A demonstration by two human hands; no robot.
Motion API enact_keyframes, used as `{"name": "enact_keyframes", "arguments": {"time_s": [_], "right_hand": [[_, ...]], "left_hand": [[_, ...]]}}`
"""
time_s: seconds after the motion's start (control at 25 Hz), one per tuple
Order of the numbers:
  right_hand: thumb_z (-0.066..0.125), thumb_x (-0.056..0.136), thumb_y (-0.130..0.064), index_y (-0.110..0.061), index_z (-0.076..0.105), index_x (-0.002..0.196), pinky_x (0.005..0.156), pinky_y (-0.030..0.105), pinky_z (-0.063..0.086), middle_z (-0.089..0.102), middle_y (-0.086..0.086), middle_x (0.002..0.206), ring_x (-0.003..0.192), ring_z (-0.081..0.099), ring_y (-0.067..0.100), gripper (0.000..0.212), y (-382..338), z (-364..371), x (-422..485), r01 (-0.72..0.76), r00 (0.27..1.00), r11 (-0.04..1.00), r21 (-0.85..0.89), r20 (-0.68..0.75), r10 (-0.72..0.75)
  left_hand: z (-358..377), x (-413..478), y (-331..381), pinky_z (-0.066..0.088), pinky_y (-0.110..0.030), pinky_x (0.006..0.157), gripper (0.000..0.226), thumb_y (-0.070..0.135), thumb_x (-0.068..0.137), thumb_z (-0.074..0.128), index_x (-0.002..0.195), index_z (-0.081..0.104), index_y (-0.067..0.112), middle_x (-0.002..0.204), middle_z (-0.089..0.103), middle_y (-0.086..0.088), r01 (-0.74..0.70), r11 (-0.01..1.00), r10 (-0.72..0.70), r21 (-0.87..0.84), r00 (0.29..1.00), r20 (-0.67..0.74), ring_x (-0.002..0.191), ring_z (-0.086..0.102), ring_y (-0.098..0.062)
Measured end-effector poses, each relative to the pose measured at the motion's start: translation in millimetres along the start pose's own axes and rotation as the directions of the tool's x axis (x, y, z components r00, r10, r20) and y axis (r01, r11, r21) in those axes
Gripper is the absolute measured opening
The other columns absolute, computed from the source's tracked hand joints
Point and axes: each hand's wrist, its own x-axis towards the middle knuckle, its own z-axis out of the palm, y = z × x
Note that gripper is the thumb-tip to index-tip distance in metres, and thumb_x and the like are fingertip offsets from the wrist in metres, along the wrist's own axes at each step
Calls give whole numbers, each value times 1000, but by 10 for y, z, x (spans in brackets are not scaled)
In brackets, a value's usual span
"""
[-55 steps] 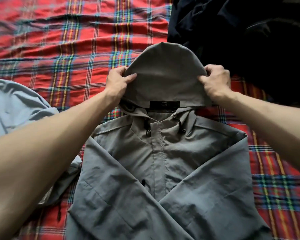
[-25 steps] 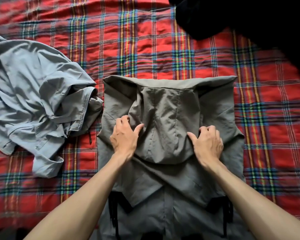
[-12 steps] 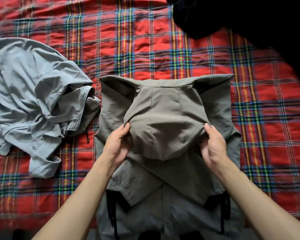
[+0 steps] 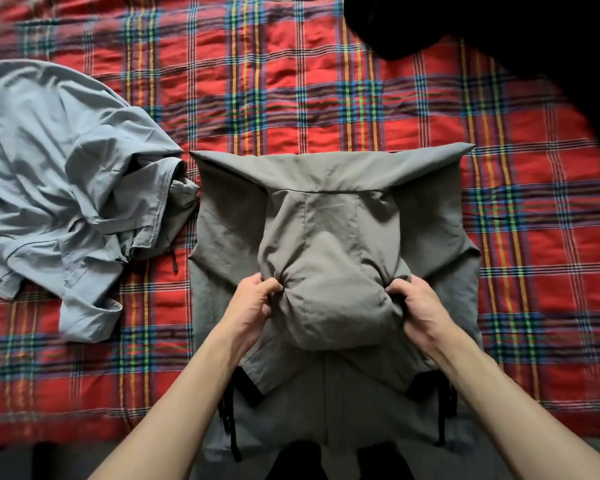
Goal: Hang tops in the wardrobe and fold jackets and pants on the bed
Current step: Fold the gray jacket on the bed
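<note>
A grey hooded jacket [image 4: 426, 220] lies on the bed, its sleeves folded in across the body. Its hood [image 4: 333, 271] is folded down over the chest. My left hand [image 4: 253, 306] grips the hood's left edge with curled fingers and bunches the cloth. On the opposite edge my right hand [image 4: 416, 310] grips the hood the same way. The jacket's lower hem hangs over the near edge of the bed, with black drawcords at both sides.
A crumpled light blue-grey garment [image 4: 66, 195] lies to the left of the jacket, almost touching it. A heap of black clothing [image 4: 534, 39] fills the top right corner. The red plaid bedspread [image 4: 291, 81] shows beyond and beside the jacket.
The hood was flipped down from above the collar onto the chest. My hands first pressed beside it, then slid to its edges and now grip and gather the cloth.
</note>
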Motion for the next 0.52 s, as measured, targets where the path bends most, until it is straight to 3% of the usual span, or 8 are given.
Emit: {"name": "enact_keyframes", "arguments": {"time_s": [0.04, 0.12, 0.16, 0.24, 0.36, 0.48, 0.52], "right_hand": [[47, 76, 11, -5, 57, 68, 59, 25, 48, 62, 7, 63, 65, 59, 19, 21, 25, -13, -59, -61, 998, 998, 35, 31, 60], [53, 60, 1, -5, 61, 65, 59, 27, 45, 62, 10, 63, 65, 59, 22, 11, 131, -81, -132, -138, 989, 987, -76, 43, 142], [53, 55, -3, -5, 64, 67, 60, 28, 42, 64, 11, 66, 68, 58, 24, 17, 212, -143, -133, -141, 989, 969, -201, 19, 148], [53, 59, -4, -5, 66, 69, 61, 28, 38, 65, 8, 64, 68, 56, 22, 16, 289, -210, -116, -123, 992, 917, -381, -38, 117], [51, 52, -14, 3, 64, 73, 62, 30, 34, 59, 8, 61, 65, 52, 20, 30, 275, -241, -42, -146, 989, 889, -434, -87, 120], [57, 68, -8, -3, 65, 71, 53, 24, 34, 58, 2, 56, 51, 51, 13, 10, 211, -245, -45, -185, 983, 832, -523, -91, 162], [57, 77, -5, -7, 65, 73, 53, 23, 36, 61, 2, 61, 52, 52, 11, 9, 164, -243, -35, -188, 982, 837, -513, -101, 159]], "left_hand": [[7, -72, -18, 49, -24, 68, 13, -1, 68, 57, 78, 62, 5, 77, 65, -8, 62, 991, -53, -119, 995, 81, 76, 61, -16], [-50, -180, -99, 46, -17, 53, 23, -10, 78, 46, 70, 60, 6, 65, 61, -5, 124, 992, -122, -5, 982, 144, 59, 58, -10], [-108, -170, -198, 38, -16, 47, 21, -5, 76, 48, 67, 61, 10, 61, 56, -4, 129, 985, -142, 117, 984, 108, 53, 52, -9], [-215, -106, -303, 30, -19, 50, 16, 11, 59, 53, 69, 65, 14, 64, 50, -5, 127, 937, -134, 327, 991, -1, 56, 43, -11], [-261, -41, -252, 33, -17, 46, 17, 13, 52, 50, 66, 59, 15, 52, 44, 2, 169, 917, -168, 362, 985, -34, 44, 37, -7], [-238, -96, -151, 37, -18, 44, 9, 8, 57, 55, 57, 60, 16, 51, 41, 1, 209, 869, -254, 448, 966, 41, 41, 37, -8], [-238, -88, -126, 39, -19, 46, 12, 4, 65, 59, 63, 62, 16, 54, 44, 0, 214, 861, -265, 462, 963, 48, 43, 40, -9]]}}
